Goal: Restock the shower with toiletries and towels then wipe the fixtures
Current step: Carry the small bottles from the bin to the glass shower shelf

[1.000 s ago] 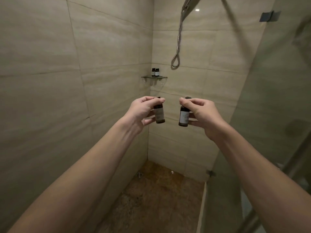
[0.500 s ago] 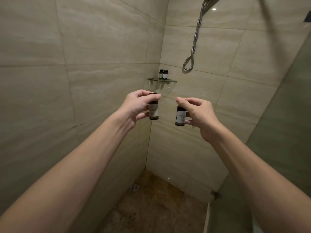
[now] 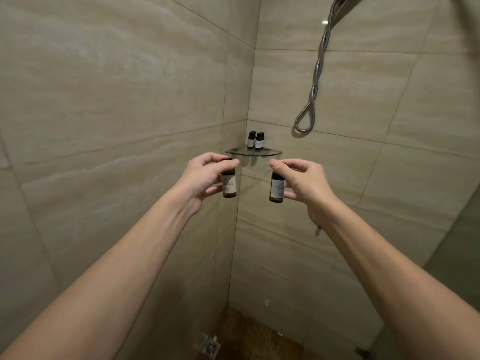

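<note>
Restocking toiletries, my left hand (image 3: 205,175) pinches one dark bottle (image 3: 229,187) and my right hand (image 3: 304,180) a second bottle (image 3: 277,189), just below the glass corner shelf (image 3: 253,152); next they need lifting onto it, I reckon.

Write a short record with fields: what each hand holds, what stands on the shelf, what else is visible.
left: the left hand grips a labelled dark bottle, upright
right: the right hand grips a second dark bottle, upright
shelf: glass corner shelf, two small bottles standing on it
placed: not yet, both held bottles are off the shelf
other: shower hose on the right wall; floor drain
</note>
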### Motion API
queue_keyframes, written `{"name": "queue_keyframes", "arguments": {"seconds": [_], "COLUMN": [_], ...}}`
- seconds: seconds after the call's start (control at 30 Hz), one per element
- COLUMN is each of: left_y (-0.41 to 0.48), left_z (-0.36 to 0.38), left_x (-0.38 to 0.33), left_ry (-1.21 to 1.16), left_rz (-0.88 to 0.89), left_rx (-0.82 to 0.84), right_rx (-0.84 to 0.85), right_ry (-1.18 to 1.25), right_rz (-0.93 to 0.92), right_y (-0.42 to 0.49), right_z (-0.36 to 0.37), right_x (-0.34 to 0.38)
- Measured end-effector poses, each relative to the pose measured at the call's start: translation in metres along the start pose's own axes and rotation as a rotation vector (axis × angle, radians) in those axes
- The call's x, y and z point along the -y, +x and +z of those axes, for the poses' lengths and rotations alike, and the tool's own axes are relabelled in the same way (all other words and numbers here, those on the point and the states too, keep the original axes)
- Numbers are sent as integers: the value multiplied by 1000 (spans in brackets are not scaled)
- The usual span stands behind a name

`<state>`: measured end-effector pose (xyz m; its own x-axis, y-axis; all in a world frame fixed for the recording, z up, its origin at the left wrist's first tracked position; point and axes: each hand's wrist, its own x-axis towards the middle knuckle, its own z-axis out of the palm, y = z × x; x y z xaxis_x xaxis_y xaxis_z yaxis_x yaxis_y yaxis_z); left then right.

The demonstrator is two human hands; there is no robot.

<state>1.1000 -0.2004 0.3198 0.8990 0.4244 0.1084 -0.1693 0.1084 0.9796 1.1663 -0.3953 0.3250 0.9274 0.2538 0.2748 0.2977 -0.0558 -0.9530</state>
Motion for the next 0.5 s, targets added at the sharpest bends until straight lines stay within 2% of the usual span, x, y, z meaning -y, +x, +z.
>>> {"name": "queue_keyframes", "arguments": {"seconds": [0.5], "left_y": [174], "left_z": [34], "left_x": [32], "left_ry": [58], "left_rz": [-12], "left_rx": [66], "right_rx": [-73], "right_ry": [49], "right_rz": [18], "right_y": [162], "right_z": [1], "right_x": [-58]}}
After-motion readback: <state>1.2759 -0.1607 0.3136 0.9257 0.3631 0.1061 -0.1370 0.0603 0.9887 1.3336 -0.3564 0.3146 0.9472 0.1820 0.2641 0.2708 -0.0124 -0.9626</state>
